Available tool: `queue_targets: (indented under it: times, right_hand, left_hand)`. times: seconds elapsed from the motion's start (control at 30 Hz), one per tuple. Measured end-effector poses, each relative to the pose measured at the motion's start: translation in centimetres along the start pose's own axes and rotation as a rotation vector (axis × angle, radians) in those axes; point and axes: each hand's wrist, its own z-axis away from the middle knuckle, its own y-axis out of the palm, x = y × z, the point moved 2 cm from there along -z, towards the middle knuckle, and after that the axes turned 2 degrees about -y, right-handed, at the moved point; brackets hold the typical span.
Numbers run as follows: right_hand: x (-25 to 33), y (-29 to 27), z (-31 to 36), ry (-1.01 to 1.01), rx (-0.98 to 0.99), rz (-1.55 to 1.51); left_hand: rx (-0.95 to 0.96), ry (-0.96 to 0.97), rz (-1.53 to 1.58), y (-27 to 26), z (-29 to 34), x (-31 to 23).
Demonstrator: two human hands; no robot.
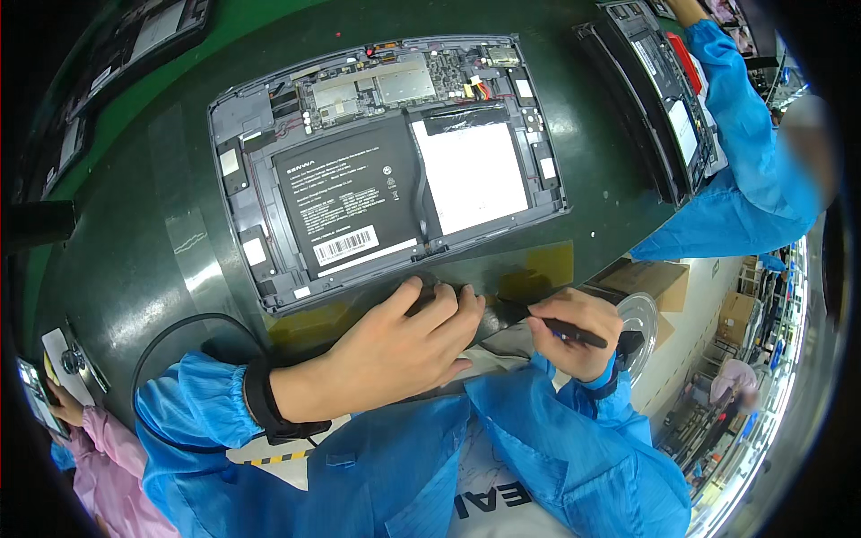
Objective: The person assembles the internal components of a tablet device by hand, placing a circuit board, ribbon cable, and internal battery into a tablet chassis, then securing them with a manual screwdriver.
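Note:
An opened tablet (413,184) lies on the dark green table in front of me. Its circuit board (377,90) runs along the far side, with a black battery pack (345,193) and a white label (475,170) below. At its near edge my left hand (395,345) is closed, fingers curled down at the table's rim. Something dark shows under those fingers, too hidden to name. To the right, my right hand (578,336) grips a slim black tool (578,334) like a pen or tweezers. The tool points left toward my left fingertips, apart from the tablet.
Other opened devices lie at the far left (134,54) and right (664,99). A co-worker's blue sleeve (740,108) reaches in at right. Yellow tape (547,264) marks the near table edge. A black cord (148,377) loops by my left wristband. Cardboard boxes (659,282) stand beyond.

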Motion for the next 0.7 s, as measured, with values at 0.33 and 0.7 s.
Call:
queue_targets:
  times: [0.33, 0.7]
  right_hand:
    - [1.5, -0.7, 0.0, -0.256, -0.015, 0.066]
    - [-2.8, -4.2, -6.8, 0.007, -0.193, -0.386]
  left_hand:
    - [0.002, -0.014, 0.072, 0.1, 0.0, 0.6]
    - [-0.227, 0.037, 0.068, -8.9, 0.1, 7.7]
